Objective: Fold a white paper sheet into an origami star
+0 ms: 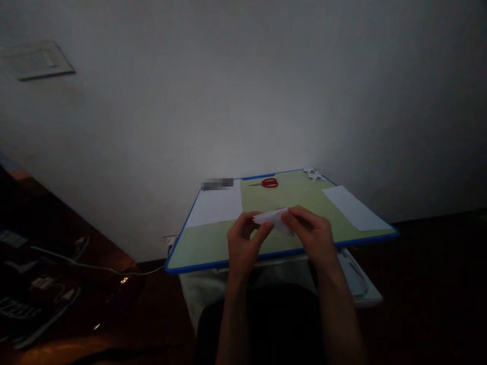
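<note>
Between my two hands is a small piece of folded white paper (279, 223), its layers fanned a little at the left end. My left hand (246, 238) pinches that left end, thumb in front and fingers behind. On the other side my right hand (312, 230) grips the right end between thumb and fingers. The paper is held above the near part of a green tabletop (213, 243) with a blue rim. Beyond the hands lies a pair of scissors (268, 183) with red handles, blades pointing left.
A white sheet (216, 205) lies at the table's left, with a blurred-out item (217, 184) at its far edge. A white paper strip (353, 208) lies at the right. Cut paper scraps (314, 174) sit in the far right corner. The wall (243, 101) stands behind.
</note>
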`<state>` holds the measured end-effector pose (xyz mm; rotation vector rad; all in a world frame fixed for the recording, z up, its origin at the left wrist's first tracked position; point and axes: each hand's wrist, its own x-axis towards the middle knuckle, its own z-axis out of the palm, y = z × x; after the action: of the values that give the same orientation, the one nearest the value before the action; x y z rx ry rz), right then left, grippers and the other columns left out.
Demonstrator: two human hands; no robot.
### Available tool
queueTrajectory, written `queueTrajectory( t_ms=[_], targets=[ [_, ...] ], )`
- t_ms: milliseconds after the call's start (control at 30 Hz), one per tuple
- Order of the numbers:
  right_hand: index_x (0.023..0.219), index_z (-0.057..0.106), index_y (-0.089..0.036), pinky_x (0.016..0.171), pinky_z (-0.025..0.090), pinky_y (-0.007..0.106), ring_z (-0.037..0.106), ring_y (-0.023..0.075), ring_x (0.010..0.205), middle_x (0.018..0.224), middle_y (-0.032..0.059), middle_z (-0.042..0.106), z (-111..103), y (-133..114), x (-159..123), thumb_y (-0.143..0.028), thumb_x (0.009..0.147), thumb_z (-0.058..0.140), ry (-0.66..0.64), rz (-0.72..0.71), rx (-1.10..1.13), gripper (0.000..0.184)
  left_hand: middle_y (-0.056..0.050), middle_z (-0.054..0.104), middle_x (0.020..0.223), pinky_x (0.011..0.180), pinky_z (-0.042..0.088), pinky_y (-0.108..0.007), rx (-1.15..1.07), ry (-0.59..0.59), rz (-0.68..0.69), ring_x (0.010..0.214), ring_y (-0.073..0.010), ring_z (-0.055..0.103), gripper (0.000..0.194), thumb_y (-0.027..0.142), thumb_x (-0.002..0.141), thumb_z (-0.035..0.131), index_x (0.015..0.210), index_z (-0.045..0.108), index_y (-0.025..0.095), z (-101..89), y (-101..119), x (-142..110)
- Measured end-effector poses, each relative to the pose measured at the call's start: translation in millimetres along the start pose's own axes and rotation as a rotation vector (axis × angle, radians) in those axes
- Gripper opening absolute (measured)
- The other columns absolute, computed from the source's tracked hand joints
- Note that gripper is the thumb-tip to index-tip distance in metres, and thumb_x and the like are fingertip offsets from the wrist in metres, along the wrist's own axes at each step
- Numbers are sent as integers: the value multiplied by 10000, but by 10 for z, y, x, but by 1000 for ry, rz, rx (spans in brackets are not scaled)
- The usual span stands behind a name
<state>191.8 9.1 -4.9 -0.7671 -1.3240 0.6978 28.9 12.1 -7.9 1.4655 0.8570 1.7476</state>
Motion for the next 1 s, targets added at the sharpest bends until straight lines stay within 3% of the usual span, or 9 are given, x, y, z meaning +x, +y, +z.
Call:
queueTrajectory(
  t_ms=[133,200,333,500,700,1000],
  targets=[
    [930,821,-224,751,538,285,708,198,861,932,38,793,75,11,3,-402,907,787,7,62,62,183,-19,743,662,635,559,-227,-55,68,-25,633,-140,689,318,422,820,880,697,727,171,107,-32,-15],
    [900,794,-213,710,529,271,692,187,818,892,31,769,121,-4,0,-431,920,764,35,62,54,221,-13,733,643,625,546,-219,-51,104,-28,619,-132,675,330,417,836,865,675,712,173,139,-24,-30],
    [700,645,-201,505,385,248,509,128,566,629,-26,580,191,-38,-10,-528,969,666,127,46,-51,424,-9,718,619,593,526,-216,-32,96,-41,590,-133,663,338,412,844,854,665,692,175,173,7,-54],
    [644,527,-213,468,265,266,382,109,526,575,-58,432,166,-17,-18,-614,981,609,156,64,-118,530,-10,716,627,608,527,-233,46,55,10,598,-144,669,306,379,865,833,673,703,179,155,14,-69],
    [628,445,-229,508,281,279,377,111,532,557,-69,385,165,67,-10,-620,1024,536,241,12,-244,564,-14,733,642,640,505,-261,263,16,105,621,-156,672,308,371,889,819,669,707,186,116,-8,-111],
    [664,464,-241,487,283,283,393,120,504,548,-71,428,232,135,-32,-634,1042,484,299,-39,-302,546,-23,731,683,656,520,-273,219,-7,106,647,-161,667,261,356,886,812,713,726,181,170,30,-152]
  ],
)
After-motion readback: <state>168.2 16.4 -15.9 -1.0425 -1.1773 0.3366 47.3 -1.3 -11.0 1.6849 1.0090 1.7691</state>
